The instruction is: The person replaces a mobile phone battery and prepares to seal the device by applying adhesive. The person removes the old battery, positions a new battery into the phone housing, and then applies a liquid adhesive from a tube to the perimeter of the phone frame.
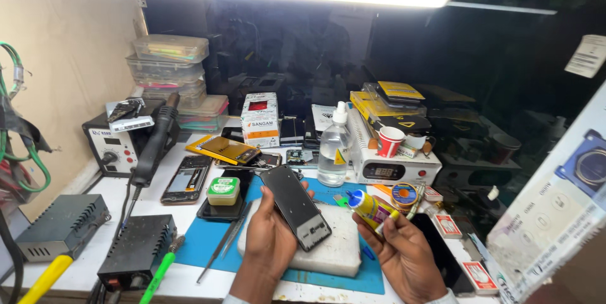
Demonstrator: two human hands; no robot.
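Bench: cluttered white worktop [88,266] under a bright strip light, with a blue mat [196,241] and a white rectangular pad [338,250] lying on it in front of you.
Left hand: your left hand [268,234] was clenched around a black slab-shaped phone body [295,206], tilted, held just above the white pad.
Right hand: your right hand [404,250] grasped a small yellow glue tube with a blue tip [371,208], its tip pointing towards the phone body, close but apart.
Stacked boxes: clear plastic lidded boxes [169,67] stood piled at the back left; small coloured parts showed inside, too blurred for you to tell what.
Bottle: a clear plastic bottle with a white cap [333,146] stood behind the phone body, holding clear liquid most of the way up.
Cup: a red and white paper cup [390,141] sat on a white box-shaped machine [394,168]; its contents were hidden.
Tin: a small round green-lidded tin [223,190] rested shut on a dark phone, left of your left hand.
Tweezers: metal tweezers [221,247] lay on the blue mat.
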